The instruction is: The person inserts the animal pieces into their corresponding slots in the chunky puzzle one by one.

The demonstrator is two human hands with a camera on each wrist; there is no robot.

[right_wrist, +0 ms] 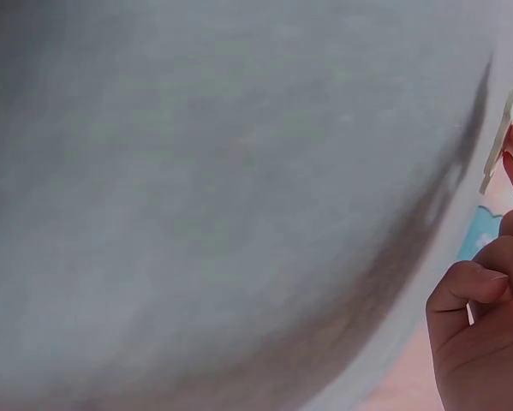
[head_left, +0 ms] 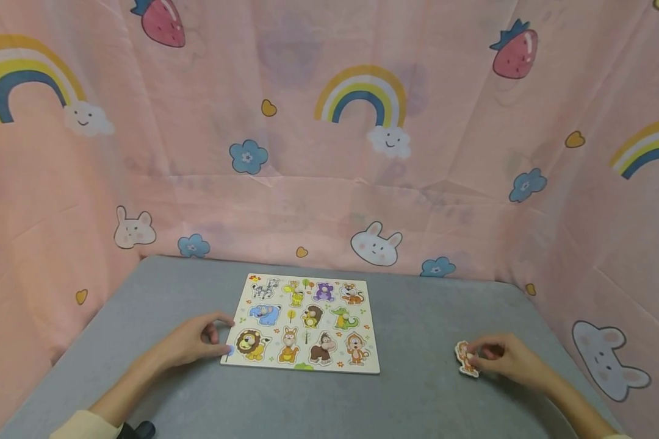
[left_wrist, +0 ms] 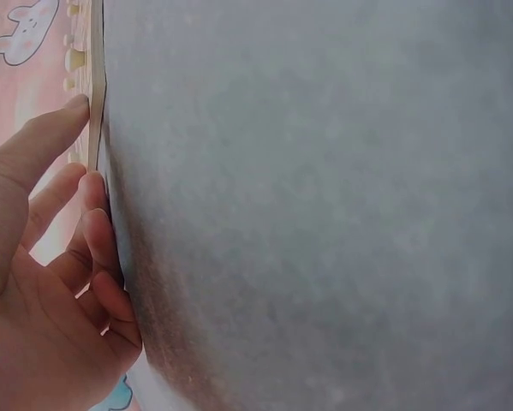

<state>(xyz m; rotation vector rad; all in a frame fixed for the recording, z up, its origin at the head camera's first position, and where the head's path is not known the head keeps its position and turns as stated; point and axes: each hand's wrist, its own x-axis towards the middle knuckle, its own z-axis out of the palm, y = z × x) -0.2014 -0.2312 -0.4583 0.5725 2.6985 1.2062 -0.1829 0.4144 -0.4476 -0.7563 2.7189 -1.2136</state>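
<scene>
On the table (head_left: 417,329) lies a pale puzzle board (head_left: 274,360) with colourful animals, among them a lion (head_left: 251,345), a gorilla (head_left: 322,349) and a monkey (head_left: 357,349). My left hand (head_left: 194,341) rests at the board's left side, thumb and index fingertip touching its edge apart from each other. The left wrist view shows that edge from the side, with knobs (left_wrist: 74,60) standing up from it. Off to the right, my right hand (head_left: 505,360) pinches a small orange-brown animal puzzle piece (head_left: 461,352) with a white border, held upright. In the right wrist view only the piece's thin edge (right_wrist: 498,141) shows.
Pink curtain (head_left: 302,201) printed with rainbows, strawberries and rabbits hangs behind the table and along both sides. A dark rounded object (head_left: 143,429) appears by the left forearm at the bottom of the head view.
</scene>
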